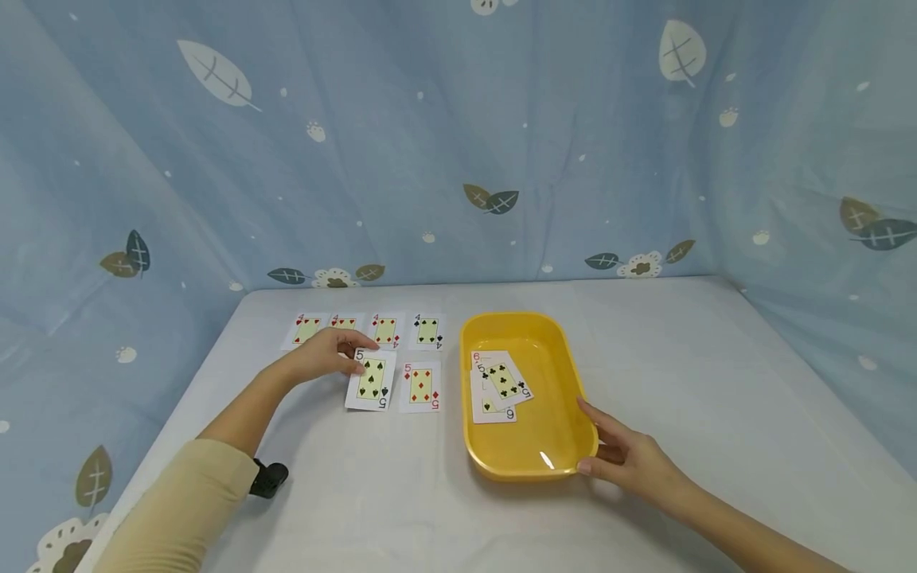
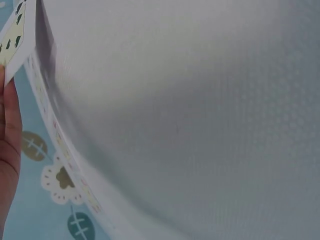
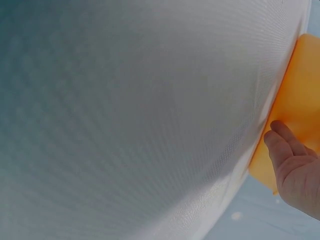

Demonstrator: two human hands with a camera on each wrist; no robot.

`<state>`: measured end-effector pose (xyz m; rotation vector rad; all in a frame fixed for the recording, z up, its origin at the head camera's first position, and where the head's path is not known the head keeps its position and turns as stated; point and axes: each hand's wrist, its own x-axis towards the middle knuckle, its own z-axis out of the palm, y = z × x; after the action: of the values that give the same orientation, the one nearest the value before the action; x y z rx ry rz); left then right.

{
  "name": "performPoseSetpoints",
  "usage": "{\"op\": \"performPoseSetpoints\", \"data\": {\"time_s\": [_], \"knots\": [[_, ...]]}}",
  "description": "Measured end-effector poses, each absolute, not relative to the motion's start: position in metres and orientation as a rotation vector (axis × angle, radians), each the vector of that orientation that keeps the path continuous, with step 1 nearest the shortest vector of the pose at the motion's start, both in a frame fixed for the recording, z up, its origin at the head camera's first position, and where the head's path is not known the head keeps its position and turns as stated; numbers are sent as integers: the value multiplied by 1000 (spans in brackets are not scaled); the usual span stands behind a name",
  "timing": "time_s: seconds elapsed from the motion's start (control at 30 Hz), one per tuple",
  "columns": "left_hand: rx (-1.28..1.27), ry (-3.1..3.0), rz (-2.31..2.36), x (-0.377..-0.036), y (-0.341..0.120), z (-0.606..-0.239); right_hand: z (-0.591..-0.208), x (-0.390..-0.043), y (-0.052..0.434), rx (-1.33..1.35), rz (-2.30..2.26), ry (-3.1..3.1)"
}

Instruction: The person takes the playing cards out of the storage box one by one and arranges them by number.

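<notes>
Table (image 1: 716,374) is white, walled on three sides by blue leaf-print cloth (image 1: 430,143); back edge runs just behind the card row, left edge slants down past the left forearm, right side is wide open surface out to the cloth. Near strip in front of the cards and tray is free too, apart from a small black object (image 1: 268,480) beside the left sleeve. Left hand (image 1: 325,356) sits at the top-left corner of the five of spades (image 1: 371,380), fingers curled lightly onto the card's edge; the left wrist view shows that corner lifted against a fingertip, so it reads as a pinch on the card. The card lies in the second row, just left of the five of diamonds (image 1: 420,386), small gap between them, both just below the fours. Right hand (image 1: 630,458) is at the near-right corner of the yellow tray (image 1: 530,465), thumb on the rim, fingers relaxed and spread along the outer wall, touching rather than clamping; right wrist view confirms a digit against the tray edge. Counts: four fours in the back row (image 1: 372,330), two fives in the second row, three overlapping cards in the tray (image 1: 497,387) as far as I can tell, five of clubs on top; one tray.
</notes>
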<state>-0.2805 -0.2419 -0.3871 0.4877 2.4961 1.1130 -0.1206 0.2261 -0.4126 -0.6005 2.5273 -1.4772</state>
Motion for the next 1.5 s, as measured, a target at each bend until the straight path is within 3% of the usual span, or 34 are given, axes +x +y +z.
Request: {"op": "performPoseSetpoints", "data": {"time_s": [0.93,1.5], "knots": [[400,2583,958,-282,-233,-400,-414,-121,225,-619,-1507,2520],[625,2723,812,-282,-229,-397,-414,-120,226,-623,-1505,2527]]}}
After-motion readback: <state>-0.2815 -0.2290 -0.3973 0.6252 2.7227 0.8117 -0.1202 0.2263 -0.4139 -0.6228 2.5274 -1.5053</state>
